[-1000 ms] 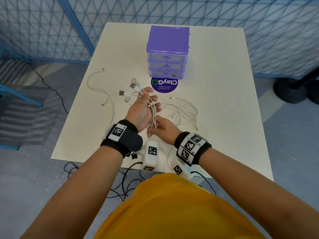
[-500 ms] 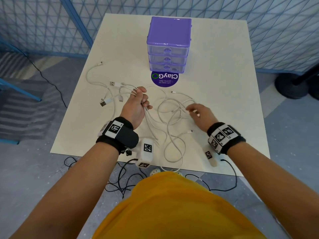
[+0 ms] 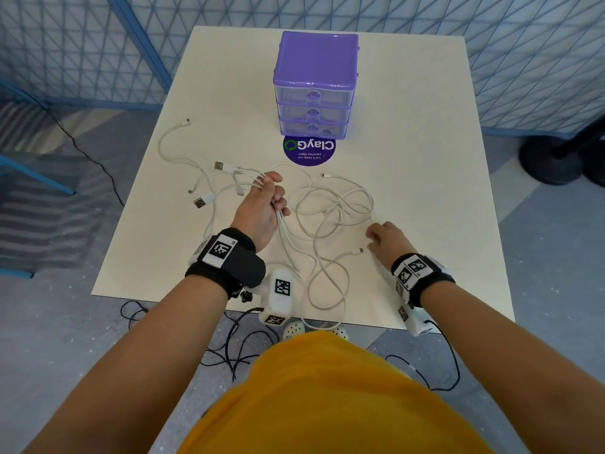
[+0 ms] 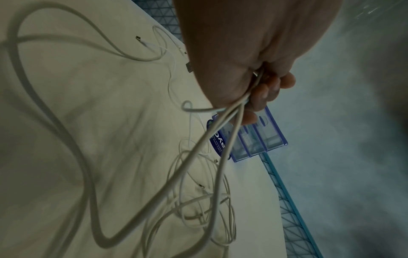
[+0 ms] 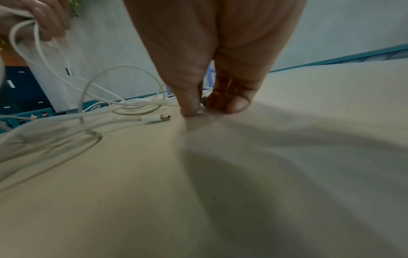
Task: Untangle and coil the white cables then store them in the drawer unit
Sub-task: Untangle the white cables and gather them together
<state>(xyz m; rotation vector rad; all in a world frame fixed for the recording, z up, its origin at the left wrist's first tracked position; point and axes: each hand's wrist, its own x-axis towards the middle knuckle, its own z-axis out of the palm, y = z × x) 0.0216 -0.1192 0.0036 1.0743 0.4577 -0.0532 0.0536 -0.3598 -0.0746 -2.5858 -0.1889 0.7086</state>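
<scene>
Barely begun: white cables (image 3: 330, 221) lay tangled on the table (image 3: 409, 158), several bunched in the left hand (image 3: 262, 208). Right hand (image 3: 386, 239) perhaps pinched one strand. Drawer unit (image 3: 316, 85) closed, nothing coiled.

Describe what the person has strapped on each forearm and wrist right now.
Both forearms are bare, with no sleeves below a yellow shirt. Each wrist wears a black band, the left wristband and the right wristband, carrying white square-code tags. A white tagged camera block hangs under each wrist, trailing a thin black cable.
</scene>
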